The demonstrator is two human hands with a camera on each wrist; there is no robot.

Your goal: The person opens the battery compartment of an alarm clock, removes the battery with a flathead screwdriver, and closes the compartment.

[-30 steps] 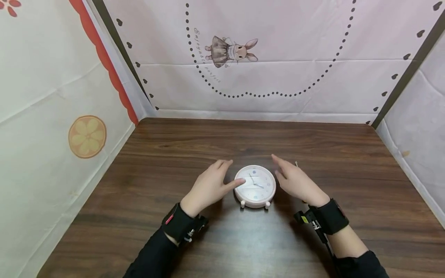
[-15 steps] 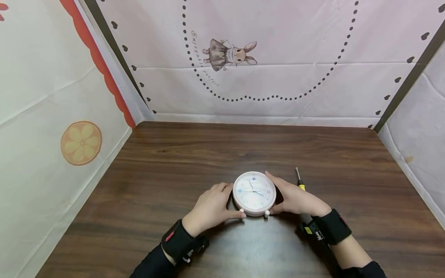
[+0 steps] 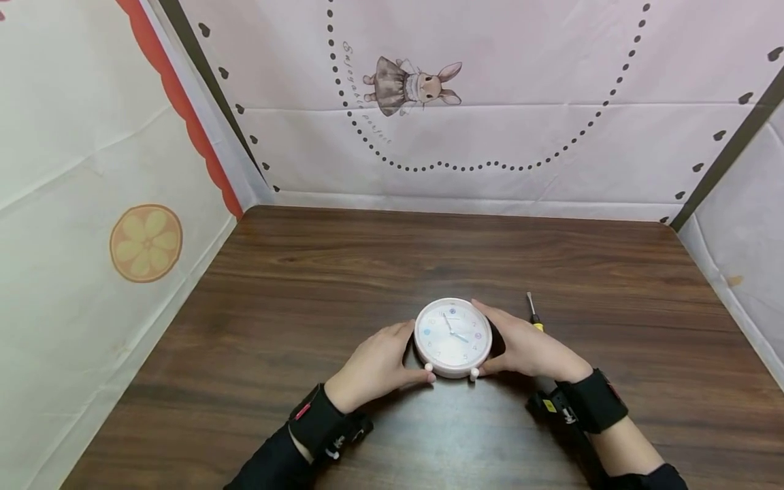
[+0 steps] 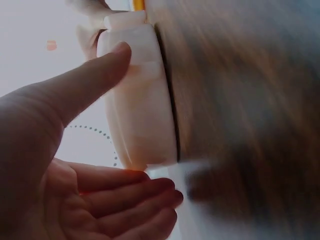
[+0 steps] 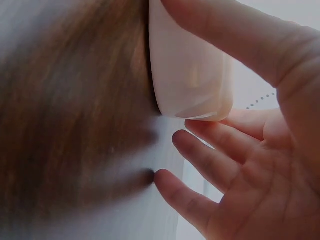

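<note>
A round white alarm clock [image 3: 452, 337] lies face up on the wooden table, its two small feet toward me. My left hand [image 3: 375, 367] holds its left side, thumb by one foot and fingertips at the rim. On the opposite side, my right hand [image 3: 527, 344] grips the clock, its thumb near the other foot and index finger along the upper rim. The left wrist view shows the thumb pressed on the pale side wall [image 4: 142, 110] of the clock. In the right wrist view, the ring and little fingers are spread away from the clock [image 5: 187, 75].
A screwdriver [image 3: 535, 314] with a black and yellow handle lies just beyond my right hand, its handle partly hidden. The brown table [image 3: 294, 272] is bordered by a printed white cloth [image 3: 502, 136] at the back and cloth walls on both sides.
Both hands have come in from beside the clock to hold its sides, their thumbs moving down to the feet. The screwdriver has come into clearer view. Little differs over the last half second.
</note>
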